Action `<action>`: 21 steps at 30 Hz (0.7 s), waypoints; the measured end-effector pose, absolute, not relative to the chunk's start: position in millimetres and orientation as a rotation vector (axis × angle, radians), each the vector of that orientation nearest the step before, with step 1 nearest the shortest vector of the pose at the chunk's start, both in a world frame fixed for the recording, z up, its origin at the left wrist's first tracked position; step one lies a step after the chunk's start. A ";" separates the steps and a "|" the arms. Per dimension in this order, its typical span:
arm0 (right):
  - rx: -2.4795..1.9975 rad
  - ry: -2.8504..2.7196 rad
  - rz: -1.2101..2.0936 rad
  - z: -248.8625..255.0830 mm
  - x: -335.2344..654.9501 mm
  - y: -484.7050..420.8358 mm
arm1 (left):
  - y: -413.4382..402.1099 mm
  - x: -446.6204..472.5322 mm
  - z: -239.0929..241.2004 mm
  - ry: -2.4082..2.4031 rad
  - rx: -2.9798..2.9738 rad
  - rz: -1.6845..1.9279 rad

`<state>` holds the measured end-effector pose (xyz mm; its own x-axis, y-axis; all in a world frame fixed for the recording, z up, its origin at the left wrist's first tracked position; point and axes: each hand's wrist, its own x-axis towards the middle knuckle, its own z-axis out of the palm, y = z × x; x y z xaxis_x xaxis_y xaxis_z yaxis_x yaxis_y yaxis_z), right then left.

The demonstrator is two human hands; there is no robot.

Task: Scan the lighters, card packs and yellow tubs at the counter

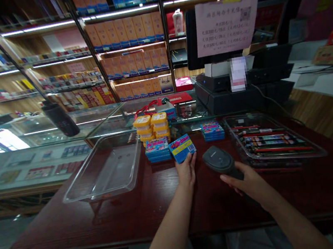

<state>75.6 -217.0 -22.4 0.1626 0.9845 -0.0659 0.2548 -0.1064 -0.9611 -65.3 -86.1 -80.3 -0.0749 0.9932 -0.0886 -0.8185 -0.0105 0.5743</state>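
My left hand (187, 168) grips a small blue packet (182, 148) from below, its printed face and barcode turned up toward me. In my right hand (247, 180) is a dark barcode scanner (219, 159), its head close to the packet's right side but apart from it. Just left of the held packet lies a stack of similar blue packets (157, 151). Behind that stack stand yellow-lidded tubs (143, 122), piled in two columns. Another small stack of blue packets (213, 132) sits farther back, beyond the scanner.
On the left of the dark wooden table (106, 222) stands a clear plastic tray (79, 193). At the right, a second clear tray (319, 153) holds pens or pencils. A monitor (191, 40) and black till equipment (219, 101) stand behind; a glass counter borders the table's back.
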 end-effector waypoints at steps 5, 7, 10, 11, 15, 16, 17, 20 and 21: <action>-1.897 -1.598 0.397 -27.9 85.9 -200.1 | -85.8 -65.5 -80.6 0.565 0.406 1.557; -2.018 -1.694 0.175 -30.7 86.9 -195.6 | -85.8 -65.6 -80.8 0.557 0.413 1.567; -2.034 -1.788 -0.038 -42.3 86.6 -190.9 | -87.4 -66.2 -77.9 0.559 0.463 1.568; -2.031 -1.803 -0.088 -48.1 86.6 -189.5 | -88.1 -66.4 -75.7 0.559 0.503 1.564; -1.938 -1.902 -0.186 -71.4 88.5 -185.1 | -87.2 -69.6 -60.3 0.597 0.768 1.610; -1.907 -1.929 -0.195 -75.7 89.4 -184.6 | -85.4 -72.4 -54.9 0.641 0.855 1.651; -1.879 -1.946 -0.209 -79.0 90.3 -184.2 | -83.1 -76.6 -48.8 0.706 0.949 1.707; -1.820 -1.946 -0.252 -84.6 93.0 -184.0 | -75.0 -99.9 -27.1 0.995 1.301 1.901; -1.814 -1.935 -0.258 -85.5 94.0 -183.9 | -72.5 -110.9 -19.2 1.103 1.446 1.958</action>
